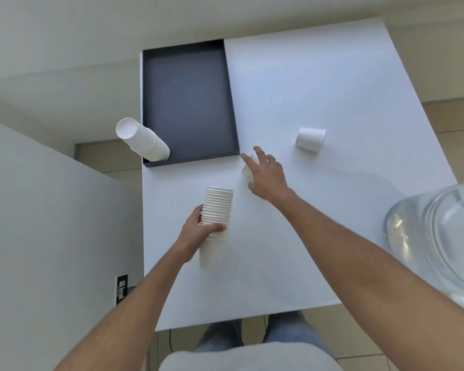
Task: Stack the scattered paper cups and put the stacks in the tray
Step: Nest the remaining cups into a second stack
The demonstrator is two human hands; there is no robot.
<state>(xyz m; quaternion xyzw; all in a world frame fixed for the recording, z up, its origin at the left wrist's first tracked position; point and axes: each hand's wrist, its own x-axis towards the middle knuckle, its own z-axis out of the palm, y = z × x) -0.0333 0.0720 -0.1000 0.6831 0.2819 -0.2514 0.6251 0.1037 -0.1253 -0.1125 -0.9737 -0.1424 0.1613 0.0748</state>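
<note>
A tall stack of white paper cups [217, 210] is held upright over the white table, with my left hand [198, 232] wrapped around its lower part. My right hand [267, 172] reaches over a single white cup [246, 170] lying just off the tray's near right corner; the fingers are spread around it and most of that cup is hidden. Another single cup [310, 139] stands upside down further right. The dark tray [231, 103] lies at the table's far left, and a second stack of cups [142, 139] stands in its near left corner.
A large clear water bottle [437, 239] lies at the table's right edge. The white table [332, 89] ends close to my legs at the front. A grey wall or cabinet [51, 223] runs along the left side.
</note>
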